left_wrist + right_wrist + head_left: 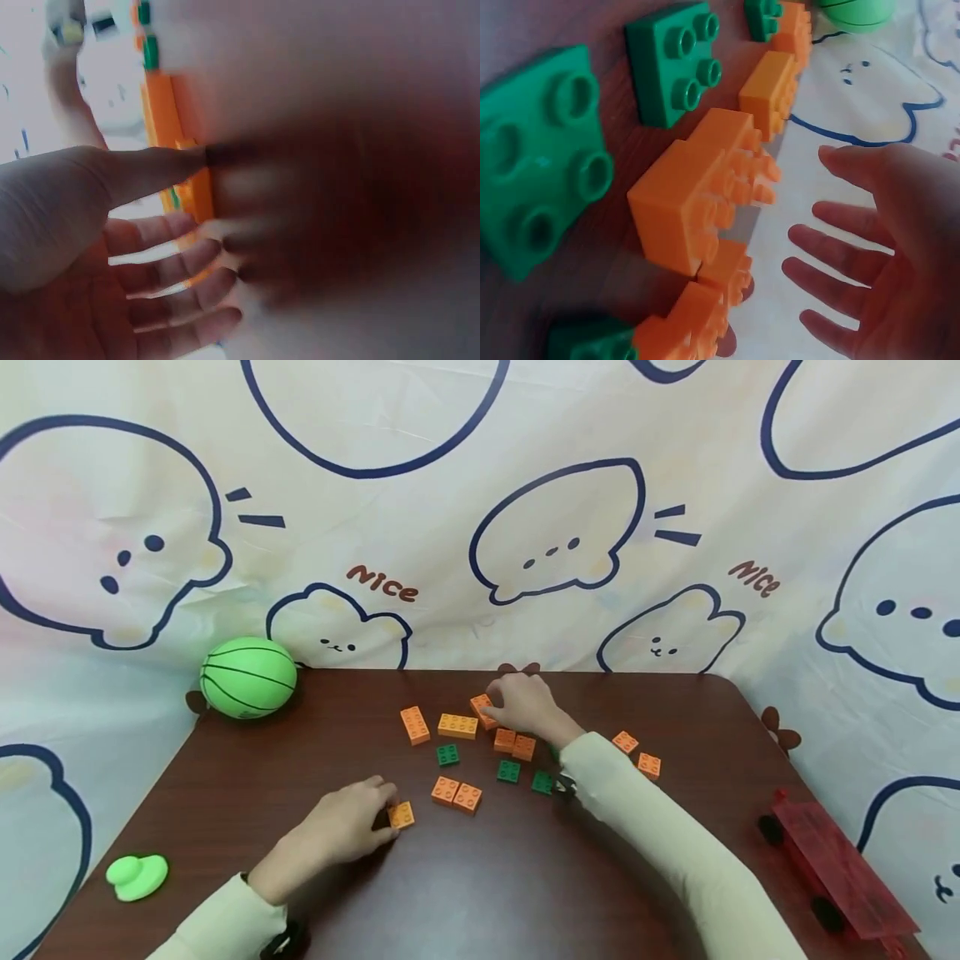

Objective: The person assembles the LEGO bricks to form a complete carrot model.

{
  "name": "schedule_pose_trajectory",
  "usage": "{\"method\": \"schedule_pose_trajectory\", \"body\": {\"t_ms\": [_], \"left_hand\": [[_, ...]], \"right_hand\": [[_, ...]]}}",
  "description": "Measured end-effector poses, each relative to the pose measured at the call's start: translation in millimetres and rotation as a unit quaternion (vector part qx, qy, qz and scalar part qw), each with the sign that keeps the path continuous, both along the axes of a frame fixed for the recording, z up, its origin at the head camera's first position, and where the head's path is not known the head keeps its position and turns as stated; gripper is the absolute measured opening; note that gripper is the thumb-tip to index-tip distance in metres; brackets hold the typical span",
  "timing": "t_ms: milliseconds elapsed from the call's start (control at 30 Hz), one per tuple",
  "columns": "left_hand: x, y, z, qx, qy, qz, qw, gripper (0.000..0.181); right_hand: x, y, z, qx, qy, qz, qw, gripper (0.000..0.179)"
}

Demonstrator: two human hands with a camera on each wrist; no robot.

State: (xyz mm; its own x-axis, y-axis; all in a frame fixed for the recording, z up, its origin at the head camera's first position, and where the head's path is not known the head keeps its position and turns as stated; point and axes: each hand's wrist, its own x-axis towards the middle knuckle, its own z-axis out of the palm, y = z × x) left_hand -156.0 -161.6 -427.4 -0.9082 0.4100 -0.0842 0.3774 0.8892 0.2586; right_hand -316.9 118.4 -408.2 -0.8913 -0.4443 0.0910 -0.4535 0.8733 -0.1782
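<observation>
In the head view, my left hand (341, 822) is low at the left of the bricks. Thumb and index finger pinch a small yellow-orange toy brick (402, 815), one on each side; in the left wrist view the other fingers (214, 289) stay straight beside the thumb. At the back, my right hand (525, 703) hovers by an orange brick (482, 710), its fingers apart with nothing between them in the right wrist view. Two orange bricks (679, 202) and a green brick (671, 64) lie near it. A pair of orange bricks (456, 795) sits right of my left hand.
Further orange bricks (637, 756) lie right of my right forearm, and several green bricks (508, 771) are scattered mid-table. A green ball (249, 677) is at the back left, a light green object (138, 877) at the front left. A red wheeled toy (840, 868) stands by the right edge.
</observation>
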Motion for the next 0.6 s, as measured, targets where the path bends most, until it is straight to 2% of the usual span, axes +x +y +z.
{"method": "schedule_pose_trajectory", "body": {"t_ms": [133, 267, 400, 500, 600], "left_hand": [[21.3, 16.7, -0.8, 0.011, 0.003, -0.049, 0.9987, 0.032], [32.5, 36.4, -4.8, 0.035, 0.0, -0.11, 0.9933, 0.03], [32.3, 59.7, -5.7, 0.041, -0.012, -0.137, 0.9896, 0.031], [26.6, 78.7, -4.6, 0.046, -0.033, -0.142, 0.9882, 0.031], [18.6, 95.5, -4.7, 0.058, -0.039, -0.144, 0.987, 0.029]], "right_hand": [[-5.9, -15, -8.4, 0.02, -0.01, -0.026, 0.9994, 0.047], [-6.1, -24, -16.5, 0.032, -0.015, -0.051, 0.998, 0.053], [-6.8, -29, -21.2, 0.043, -0.022, -0.057, 0.9972, 0.046], [-9.6, -28, -22.2, 0.039, -0.022, -0.061, 0.9971, 0.042], [-13.1, -25, -22.1, 0.029, -0.021, -0.063, 0.9974, 0.038]]}}
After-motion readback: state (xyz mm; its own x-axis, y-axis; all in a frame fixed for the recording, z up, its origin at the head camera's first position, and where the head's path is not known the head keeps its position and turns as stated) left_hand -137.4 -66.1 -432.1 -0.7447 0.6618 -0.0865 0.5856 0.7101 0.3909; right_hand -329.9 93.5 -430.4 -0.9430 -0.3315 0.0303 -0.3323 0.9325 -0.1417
